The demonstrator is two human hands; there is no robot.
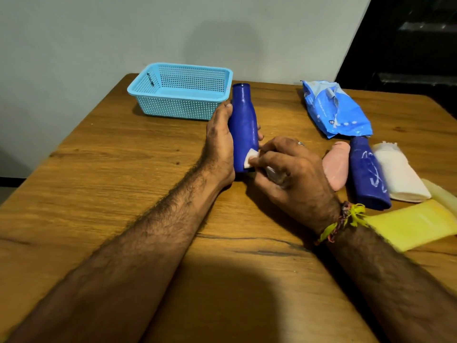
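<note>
One glossy dark-blue bottle (243, 125) stands upright, wipe (251, 158) at base.

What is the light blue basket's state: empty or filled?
Empty: the basket shows only bare mesh floor and walls; the blue bottle is outside it, held by the left hand.

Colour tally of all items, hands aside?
Dark blue: 2, upright dark blue plastic bottle, lying dark blue plastic bottle
Lighter blue: 2, light blue plastic mesh basket, crinkled blue plastic packet
Pink: 1, pink plastic bottle
White: 2, small white wipe, white tube-shaped item
Yellow: 2, flat yellow pad, pale yellow piece at the edge
Total: 9
</note>
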